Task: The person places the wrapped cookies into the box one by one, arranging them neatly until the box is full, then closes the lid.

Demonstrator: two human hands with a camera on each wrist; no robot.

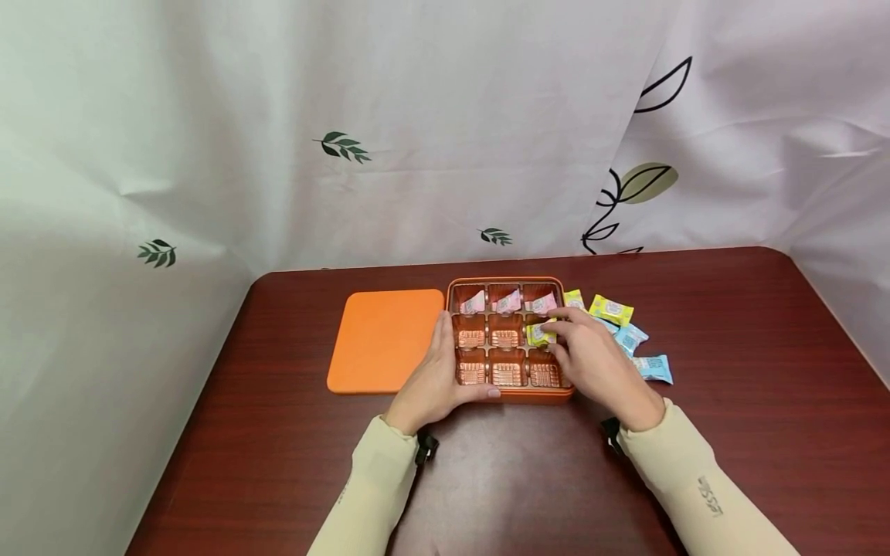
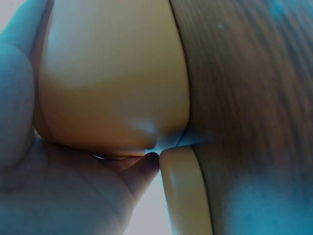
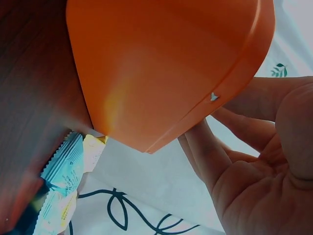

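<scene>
An orange box (image 1: 534, 397) with a clear divided tray inside stands on the table. Each of its three back compartments holds a pink wrapped candy (image 1: 507, 302). My left hand (image 1: 434, 378) holds the box at its front left corner, fingers along the left side and thumb over the front rim. In the left wrist view the palm wraps the corner of the box (image 2: 117, 63). My right hand (image 1: 598, 361) reaches over the right rim and pinches a yellow wrapped candy (image 1: 538, 334) at the middle right compartment. The right wrist view hides that candy behind the box wall (image 3: 166, 63).
The flat orange lid (image 1: 382, 340) lies left of the box. Right of the box, partly behind my right hand, lie a yellow candy (image 1: 611, 310) and several blue ones, such as this blue candy (image 1: 653, 368). A white patterned curtain (image 1: 417, 154) hangs behind the dark red table (image 1: 264, 432).
</scene>
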